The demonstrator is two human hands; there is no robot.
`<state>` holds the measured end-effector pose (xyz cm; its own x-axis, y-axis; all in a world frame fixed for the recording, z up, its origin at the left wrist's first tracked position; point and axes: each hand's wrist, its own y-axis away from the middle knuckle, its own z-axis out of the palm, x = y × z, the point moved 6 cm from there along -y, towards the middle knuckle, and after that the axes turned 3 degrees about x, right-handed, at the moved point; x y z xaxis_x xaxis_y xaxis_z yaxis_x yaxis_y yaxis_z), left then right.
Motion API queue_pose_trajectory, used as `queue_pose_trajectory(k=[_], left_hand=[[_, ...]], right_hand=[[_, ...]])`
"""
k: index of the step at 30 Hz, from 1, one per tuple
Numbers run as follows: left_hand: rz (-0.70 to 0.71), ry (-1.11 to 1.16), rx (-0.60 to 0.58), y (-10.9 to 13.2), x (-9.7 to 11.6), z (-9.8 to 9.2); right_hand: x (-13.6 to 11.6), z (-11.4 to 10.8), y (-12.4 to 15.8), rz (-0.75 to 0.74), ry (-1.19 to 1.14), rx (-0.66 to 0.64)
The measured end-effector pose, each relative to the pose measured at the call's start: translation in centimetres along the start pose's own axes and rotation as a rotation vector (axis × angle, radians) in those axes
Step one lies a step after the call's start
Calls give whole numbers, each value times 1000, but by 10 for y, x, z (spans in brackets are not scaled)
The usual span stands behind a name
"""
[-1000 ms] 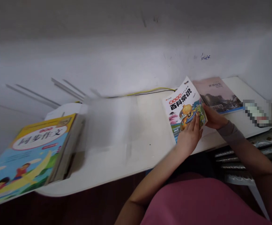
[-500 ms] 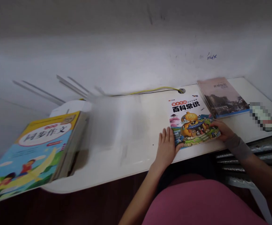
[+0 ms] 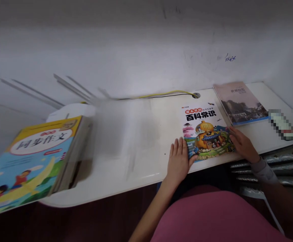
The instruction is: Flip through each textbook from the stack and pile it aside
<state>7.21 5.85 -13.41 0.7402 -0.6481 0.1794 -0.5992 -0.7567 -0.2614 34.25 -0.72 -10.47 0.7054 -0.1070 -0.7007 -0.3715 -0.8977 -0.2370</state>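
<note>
A colourful children's book with a golden gourd house on its cover lies closed and flat on the white desk. At its left edge rests my left hand, open, fingers stretched along the side and thumb over the lower left corner. My right hand lies against the lower right edge with its fingers extended and its fingertips touching the cover's side. A pinkish history book lies flat just beyond, to the right of the children's book.
On the left stands a stack of books with a yellow and blue cover on top. A yellow cable runs along the wall to a desk hole. A blurred-out object lies at the right end of the white desk.
My right hand has loosened from the book's lower right corner and now lies flatter along its edge. My left hand has stayed at the left edge. The view has shifted slightly.
</note>
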Motion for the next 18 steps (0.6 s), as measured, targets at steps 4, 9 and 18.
queue_pose_trajectory(k=[4,9,18], left_hand=[[13,-25,11,0,-1,0],[28,-30,20,0,-1,-2],[16,-31,18,0,-1,-3]], right_hand=[[-2,7,14,-117,149,29],[0,15,17,-170,205,15],[-11,17,19,-180,299,18]])
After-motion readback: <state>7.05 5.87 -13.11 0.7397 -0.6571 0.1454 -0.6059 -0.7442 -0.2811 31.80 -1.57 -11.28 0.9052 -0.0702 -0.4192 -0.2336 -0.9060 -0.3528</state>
